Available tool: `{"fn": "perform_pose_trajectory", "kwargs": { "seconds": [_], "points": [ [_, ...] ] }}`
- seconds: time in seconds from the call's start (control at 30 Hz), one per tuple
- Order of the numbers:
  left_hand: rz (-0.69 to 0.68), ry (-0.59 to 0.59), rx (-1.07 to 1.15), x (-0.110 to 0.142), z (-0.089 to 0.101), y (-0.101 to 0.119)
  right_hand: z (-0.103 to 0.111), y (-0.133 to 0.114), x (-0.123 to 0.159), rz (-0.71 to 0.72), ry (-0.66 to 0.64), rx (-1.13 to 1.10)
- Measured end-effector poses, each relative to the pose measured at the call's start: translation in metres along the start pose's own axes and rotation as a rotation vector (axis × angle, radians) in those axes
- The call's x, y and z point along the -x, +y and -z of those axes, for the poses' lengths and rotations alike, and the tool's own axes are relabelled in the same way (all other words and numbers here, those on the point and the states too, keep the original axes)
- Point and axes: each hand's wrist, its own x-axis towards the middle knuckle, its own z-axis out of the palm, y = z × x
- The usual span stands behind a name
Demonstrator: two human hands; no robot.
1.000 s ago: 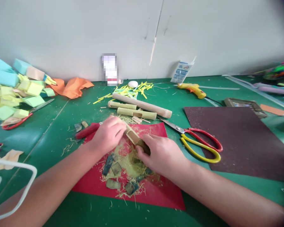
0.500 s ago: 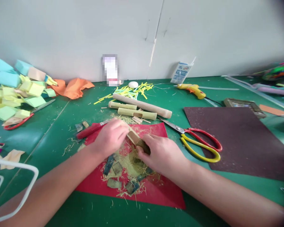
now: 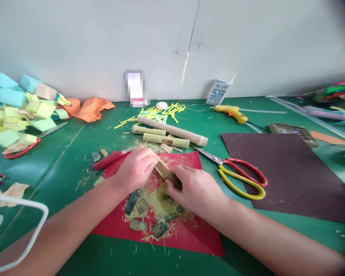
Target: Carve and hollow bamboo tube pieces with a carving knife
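Observation:
A short bamboo tube (image 3: 163, 168) with a slot cut in its side is held at a slant between my two hands. My left hand (image 3: 138, 168) closes on its upper left end. My right hand (image 3: 196, 187) grips the lower right end, thumb along the near side; whether anything else is in these fingers is hidden. Below them lies a red sheet (image 3: 201, 243) strewn with sawdust, fibres and several dark scraps (image 3: 160, 228). A red-handled tool (image 3: 107, 163) lies beside my left hand, its tip partly hidden behind the hand.
Two cut bamboo tubes (image 3: 175, 141) and a longer wooden stick (image 3: 175, 131) lie beyond my hands. Scissors (image 3: 232, 172) rest on the right, partly over a brown sheet (image 3: 287, 176). Farther back are a yellow glue gun (image 3: 232, 114) and folded papers (image 3: 14, 115). A white wire frame (image 3: 41, 226) stands front left.
The view has shifted slightly, so the items at the back sit a little lower. Both hands keep their grip on the bamboo tube, with hardly any movement.

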Motion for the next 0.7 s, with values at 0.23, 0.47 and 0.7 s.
{"fn": "perform_pose_trajectory", "kwargs": {
  "seconds": [0.23, 0.47, 0.7],
  "points": [
    [-0.022, 0.004, 0.010, 0.0002, 0.0015, 0.0034, 0.0008, -0.0001, 0.0006, -0.008, 0.004, -0.028],
    [0.004, 0.029, 0.006, 0.0014, 0.0029, 0.0002, -0.0016, 0.0018, 0.0007, -0.005, -0.003, -0.040],
    [-0.040, 0.003, 0.039, 0.0013, 0.0023, 0.0022, -0.0005, 0.0009, -0.0010, -0.022, -0.015, -0.038]
  ]
}}
